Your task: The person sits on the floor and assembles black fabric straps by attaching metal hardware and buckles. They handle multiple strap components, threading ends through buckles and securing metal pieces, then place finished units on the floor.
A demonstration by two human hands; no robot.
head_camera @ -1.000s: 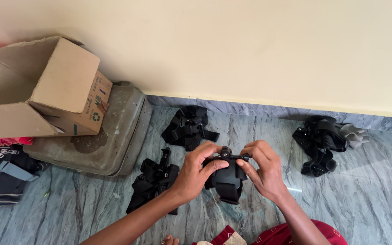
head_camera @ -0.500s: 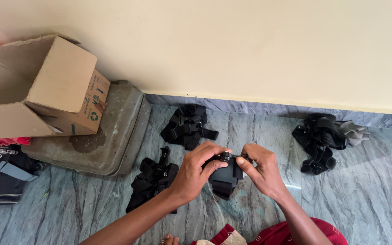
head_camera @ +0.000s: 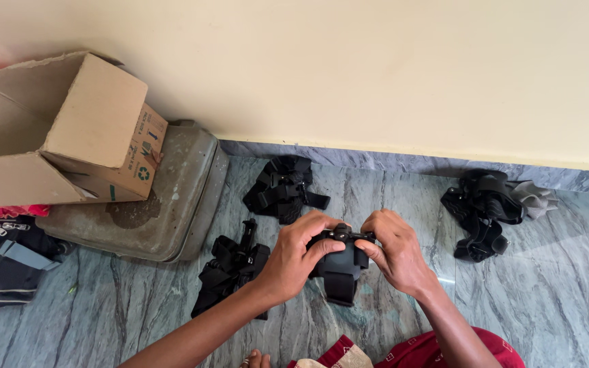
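Black strap mount (head_camera: 341, 269) grasped in both grips, left hand (head_camera: 296, 257), right hand (head_camera: 393, 251); brown cardboard box (head_camera: 69, 129) far left

Both hands, left hand (head_camera: 298, 255) and right hand (head_camera: 393, 252), grip a black strap mount (head_camera: 339, 269) above the marble floor (head_camera: 547, 300). More black strap bundles lie left (head_camera: 230, 269), far (head_camera: 282, 187) and right (head_camera: 482, 211). A cardboard box (head_camera: 69, 129) rests on a grey case (head_camera: 158, 204) at far left.

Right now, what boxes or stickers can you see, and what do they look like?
Cardboard box: top left, open, tipped on a grey suitcase; brown, with small green and dark printed marks on its side.
No screens or signs show.
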